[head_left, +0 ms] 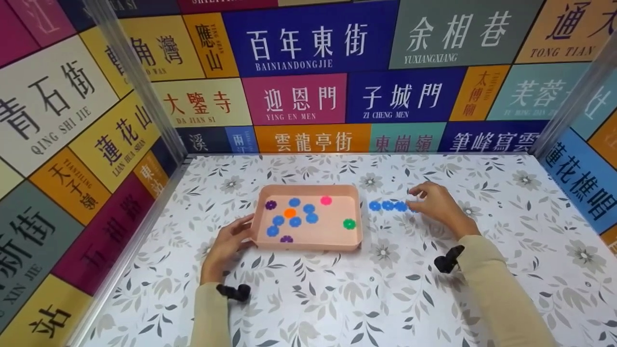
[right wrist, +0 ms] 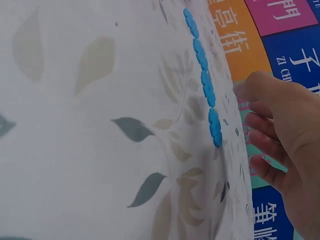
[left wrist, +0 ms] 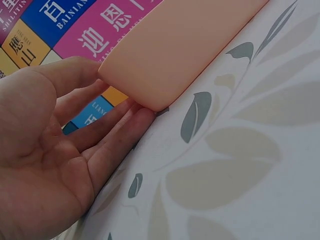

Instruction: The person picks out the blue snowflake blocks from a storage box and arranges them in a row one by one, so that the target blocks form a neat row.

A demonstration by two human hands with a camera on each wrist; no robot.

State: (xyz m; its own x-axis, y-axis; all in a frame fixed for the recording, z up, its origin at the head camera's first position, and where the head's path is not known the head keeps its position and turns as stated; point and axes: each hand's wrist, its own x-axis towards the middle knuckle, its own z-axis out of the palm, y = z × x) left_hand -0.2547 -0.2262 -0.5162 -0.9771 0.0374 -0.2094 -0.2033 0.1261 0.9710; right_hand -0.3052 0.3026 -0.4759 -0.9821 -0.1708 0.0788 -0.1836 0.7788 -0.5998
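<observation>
My left hand [head_left: 230, 246] is at the left end of a shallow peach tray [head_left: 308, 245]. In the left wrist view, its fingertips touch the tray's end wall [left wrist: 165, 55] near the rim and at the base. Several flower-shaped plastic pieces lie in the tray: blue pieces [head_left: 309, 208], an orange piece [head_left: 289, 213], two purple ones, a pink piece [head_left: 326, 200] and a green piece [head_left: 349, 224]. Right of the tray, several blue flower pieces [right wrist: 208, 89] form a line on the table. My right hand [head_left: 436, 206] hovers at the line's right end, fingers loosely bent and holding nothing.
A white tablecloth [head_left: 308, 299] with grey leaves and flowers covers the table. Panels with coloured street-name signs [head_left: 308, 43] enclose the back and both sides. Each wrist carries a small black camera mount [head_left: 448, 260].
</observation>
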